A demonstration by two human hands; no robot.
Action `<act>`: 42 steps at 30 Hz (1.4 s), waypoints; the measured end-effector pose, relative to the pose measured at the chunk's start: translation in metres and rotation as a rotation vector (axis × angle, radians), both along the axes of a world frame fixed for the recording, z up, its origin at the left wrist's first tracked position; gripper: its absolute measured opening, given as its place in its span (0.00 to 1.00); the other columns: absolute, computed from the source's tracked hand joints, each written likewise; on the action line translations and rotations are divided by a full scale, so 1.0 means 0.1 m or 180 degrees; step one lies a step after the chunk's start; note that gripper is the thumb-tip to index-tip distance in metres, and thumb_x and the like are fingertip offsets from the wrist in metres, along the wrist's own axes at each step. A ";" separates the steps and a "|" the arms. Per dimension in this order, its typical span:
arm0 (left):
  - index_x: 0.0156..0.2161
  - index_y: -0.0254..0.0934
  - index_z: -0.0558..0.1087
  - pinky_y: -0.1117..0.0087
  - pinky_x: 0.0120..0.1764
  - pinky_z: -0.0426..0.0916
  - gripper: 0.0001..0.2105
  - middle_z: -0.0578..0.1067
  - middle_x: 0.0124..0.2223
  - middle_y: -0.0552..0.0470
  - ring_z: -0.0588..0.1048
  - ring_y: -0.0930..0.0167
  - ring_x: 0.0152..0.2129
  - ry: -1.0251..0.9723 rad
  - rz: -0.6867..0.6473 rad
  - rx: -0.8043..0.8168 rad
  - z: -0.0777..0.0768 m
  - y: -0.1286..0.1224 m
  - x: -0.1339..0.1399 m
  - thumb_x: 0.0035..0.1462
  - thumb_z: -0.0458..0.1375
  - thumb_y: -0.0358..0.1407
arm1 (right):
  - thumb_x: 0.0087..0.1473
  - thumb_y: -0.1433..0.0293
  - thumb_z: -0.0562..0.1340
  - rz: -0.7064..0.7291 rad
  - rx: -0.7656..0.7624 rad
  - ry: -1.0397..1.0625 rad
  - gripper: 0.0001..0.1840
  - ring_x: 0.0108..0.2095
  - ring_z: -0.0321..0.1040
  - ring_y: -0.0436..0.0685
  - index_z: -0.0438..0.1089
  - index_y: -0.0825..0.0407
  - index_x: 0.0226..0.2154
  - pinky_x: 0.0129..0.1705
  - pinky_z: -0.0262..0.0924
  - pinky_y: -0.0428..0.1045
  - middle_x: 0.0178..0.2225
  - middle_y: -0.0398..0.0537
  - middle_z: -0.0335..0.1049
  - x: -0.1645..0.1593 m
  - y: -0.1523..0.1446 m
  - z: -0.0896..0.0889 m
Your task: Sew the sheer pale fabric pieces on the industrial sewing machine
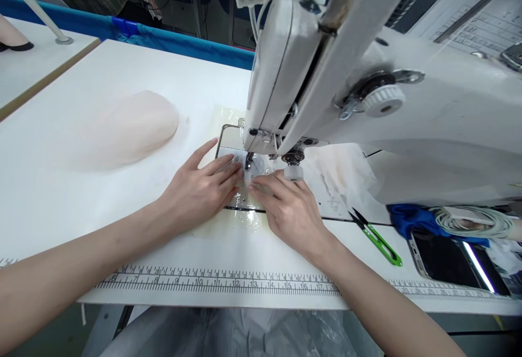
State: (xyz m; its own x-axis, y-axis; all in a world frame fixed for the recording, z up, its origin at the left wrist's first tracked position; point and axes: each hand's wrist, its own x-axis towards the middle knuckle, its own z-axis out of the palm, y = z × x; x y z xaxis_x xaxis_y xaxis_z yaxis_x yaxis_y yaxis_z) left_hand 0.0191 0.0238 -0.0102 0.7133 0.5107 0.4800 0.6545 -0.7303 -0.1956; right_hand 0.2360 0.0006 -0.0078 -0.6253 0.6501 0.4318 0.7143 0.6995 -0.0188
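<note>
At the needle of a white sewing machine (275,74), both hands rest on the metal plate, one either side of the presser foot (248,160). My left hand (206,185) lies palm down, its fingers stretched toward the foot and the far finger spread apart. My right hand (289,207) bends in from the right, fingers together and tips pressed down just in front of the foot. A glossy, clear film-like layer (248,218) shows under and between the hands. Whatever thin material the right fingertips may pinch is hard to make out.
A pale pink cup-shaped piece (138,125), partly blurred, sits left. Sheer pale fabric (346,169) lies under the machine arm. Green thread snips (379,242), a phone (452,262), blue cloth (411,220) and coiled cable (473,221) are right. A printed ruler (216,282) runs along the front edge.
</note>
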 end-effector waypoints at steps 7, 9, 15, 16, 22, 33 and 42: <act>0.50 0.37 0.73 0.50 0.65 0.53 0.12 0.78 0.50 0.52 0.73 0.64 0.52 -0.0036 0.0034 -0.0234 0.00 0.00 0.01 0.66 0.50 0.32 | 0.54 0.85 0.55 -0.0007 0.0141 -0.0154 0.19 0.42 0.67 0.56 0.75 0.54 0.41 0.48 0.57 0.53 0.46 0.45 0.76 0.00 -0.02 -0.01; 0.50 0.37 0.73 0.49 0.66 0.52 0.13 0.78 0.50 0.51 0.73 0.63 0.52 -0.0187 0.0032 -0.0398 -0.02 0.02 0.01 0.65 0.51 0.32 | 0.54 0.85 0.55 -0.0030 0.0153 -0.0197 0.19 0.42 0.67 0.56 0.75 0.54 0.42 0.48 0.57 0.53 0.46 0.45 0.76 -0.01 -0.01 -0.01; 0.52 0.37 0.73 0.48 0.66 0.50 0.14 0.77 0.52 0.49 0.73 0.61 0.53 -0.0317 0.0081 -0.0703 -0.05 0.10 0.01 0.65 0.51 0.33 | 0.53 0.85 0.55 -0.0144 0.0138 -0.0339 0.22 0.44 0.66 0.58 0.74 0.54 0.46 0.48 0.57 0.54 0.45 0.46 0.76 -0.01 0.04 -0.01; 0.52 0.37 0.73 0.48 0.66 0.49 0.14 0.77 0.52 0.48 0.72 0.61 0.53 -0.0305 0.0104 -0.0707 -0.04 0.11 0.01 0.65 0.50 0.34 | 0.53 0.85 0.55 -0.0157 0.0136 -0.0370 0.22 0.44 0.66 0.58 0.74 0.54 0.46 0.48 0.57 0.54 0.46 0.47 0.76 -0.02 0.04 -0.02; 0.52 0.40 0.72 0.48 0.66 0.48 0.14 0.77 0.51 0.51 0.71 0.62 0.55 -0.0420 0.0209 -0.0849 -0.03 0.14 0.03 0.65 0.50 0.35 | 0.53 0.84 0.56 -0.0260 0.0179 -0.0509 0.22 0.46 0.66 0.60 0.72 0.54 0.49 0.50 0.58 0.54 0.46 0.48 0.75 -0.03 0.09 -0.01; 0.55 0.35 0.70 0.48 0.66 0.47 0.17 0.74 0.55 0.47 0.68 0.60 0.57 -0.0037 0.0347 -0.0538 -0.07 0.16 0.01 0.67 0.47 0.39 | 0.57 0.81 0.54 -0.0484 0.0179 -0.0601 0.21 0.48 0.66 0.61 0.72 0.53 0.50 0.50 0.58 0.56 0.50 0.50 0.73 -0.03 0.13 0.00; 0.52 0.37 0.72 0.47 0.65 0.50 0.14 0.76 0.52 0.48 0.71 0.60 0.54 -0.0223 0.0279 -0.0567 0.00 0.13 -0.05 0.65 0.51 0.37 | 0.59 0.76 0.55 -0.0530 0.0221 -0.0246 0.17 0.43 0.70 0.57 0.74 0.55 0.47 0.44 0.61 0.51 0.40 0.51 0.78 0.02 0.14 -0.01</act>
State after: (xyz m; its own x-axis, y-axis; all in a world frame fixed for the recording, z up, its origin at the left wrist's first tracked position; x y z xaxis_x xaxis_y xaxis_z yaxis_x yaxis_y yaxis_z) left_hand 0.0143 0.0372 -0.0105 0.6306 0.6505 0.4234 0.7244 -0.6890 -0.0203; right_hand 0.2375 0.0147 -0.0089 -0.5446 0.7176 0.4341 0.8177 0.5693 0.0848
